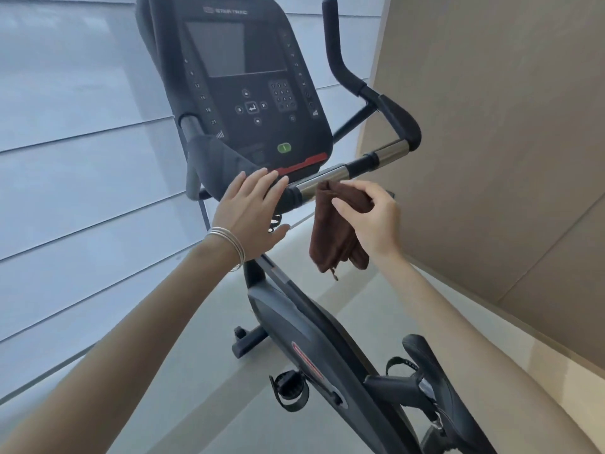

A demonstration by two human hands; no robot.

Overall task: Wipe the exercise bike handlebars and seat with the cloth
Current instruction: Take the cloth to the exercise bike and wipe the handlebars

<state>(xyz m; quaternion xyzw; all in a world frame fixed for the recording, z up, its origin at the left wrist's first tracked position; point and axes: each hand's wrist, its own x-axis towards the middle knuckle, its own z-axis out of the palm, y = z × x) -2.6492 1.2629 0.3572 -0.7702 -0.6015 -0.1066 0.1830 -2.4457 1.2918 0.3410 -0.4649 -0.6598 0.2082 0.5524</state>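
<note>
I'm pinching the brown cloth (337, 224) w/ my right hand (373, 221), just below the chrome handlebar (327, 180). It's hanging limp, soft & light, so prob. needs bunching for a firmer grip. Left hand (252, 217) is spread open, fingers resting on the bar's black grip.

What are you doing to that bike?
A person is cleaning an exercise bike. The right hand pinches a brown cloth that hangs just under the shiny handlebar. The left hand is open, fingers resting on the bar's black grip below the console. The seat is untouched.
</note>
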